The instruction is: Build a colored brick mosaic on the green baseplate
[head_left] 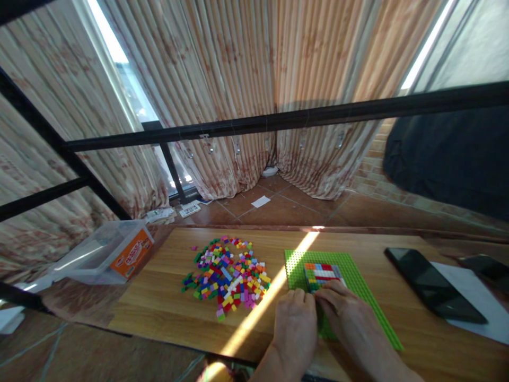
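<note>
A green studded baseplate lies on the wooden table with a flat block of small coloured toy bricks on it, in rows of orange, red, white and grey. Curled closed, my left hand rests over the baseplate's near left edge, just in front of the brick block. My right hand is at the block's near side, its fingers bent and meeting the left hand's fingertips. Whatever the fingers hold is hidden beneath them. The near part of the block is covered by my hands.
Left of the baseplate spreads a pile of loose coloured bricks. A clear plastic box with an orange label stands at the table's left end. On the right lie a black phone and a white paper sheet. Black rails cross behind.
</note>
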Demonstrator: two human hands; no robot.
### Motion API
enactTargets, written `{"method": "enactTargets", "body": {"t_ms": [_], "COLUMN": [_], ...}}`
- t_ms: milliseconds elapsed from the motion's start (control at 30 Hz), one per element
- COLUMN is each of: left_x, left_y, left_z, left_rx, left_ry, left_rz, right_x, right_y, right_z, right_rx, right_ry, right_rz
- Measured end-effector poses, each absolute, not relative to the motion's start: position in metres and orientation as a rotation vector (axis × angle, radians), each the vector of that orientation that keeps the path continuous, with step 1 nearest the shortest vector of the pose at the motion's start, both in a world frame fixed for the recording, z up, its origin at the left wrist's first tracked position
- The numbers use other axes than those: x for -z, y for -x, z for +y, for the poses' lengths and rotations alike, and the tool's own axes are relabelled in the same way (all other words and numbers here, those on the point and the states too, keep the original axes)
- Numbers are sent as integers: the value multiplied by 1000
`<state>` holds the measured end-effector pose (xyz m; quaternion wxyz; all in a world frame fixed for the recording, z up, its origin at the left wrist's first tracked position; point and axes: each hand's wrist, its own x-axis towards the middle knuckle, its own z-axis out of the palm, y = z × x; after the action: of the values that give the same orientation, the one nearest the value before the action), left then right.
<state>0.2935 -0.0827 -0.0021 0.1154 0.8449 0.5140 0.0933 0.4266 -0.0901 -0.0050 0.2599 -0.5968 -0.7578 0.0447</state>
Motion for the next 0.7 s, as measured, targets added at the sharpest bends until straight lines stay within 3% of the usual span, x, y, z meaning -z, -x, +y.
{"method": "enactTargets", "body": {"t_ms": [700], "left_x": [10], "left_y": [-300], "left_z": [-79], "left_rx": [-322], "left_ry": [-2459], "left_rz": [1576], "right_x": [1], "right_y": [-432], "right_z": [-78], "right_rx": [-409], "right_ry": [1731], "right_rz": [-1734]}}
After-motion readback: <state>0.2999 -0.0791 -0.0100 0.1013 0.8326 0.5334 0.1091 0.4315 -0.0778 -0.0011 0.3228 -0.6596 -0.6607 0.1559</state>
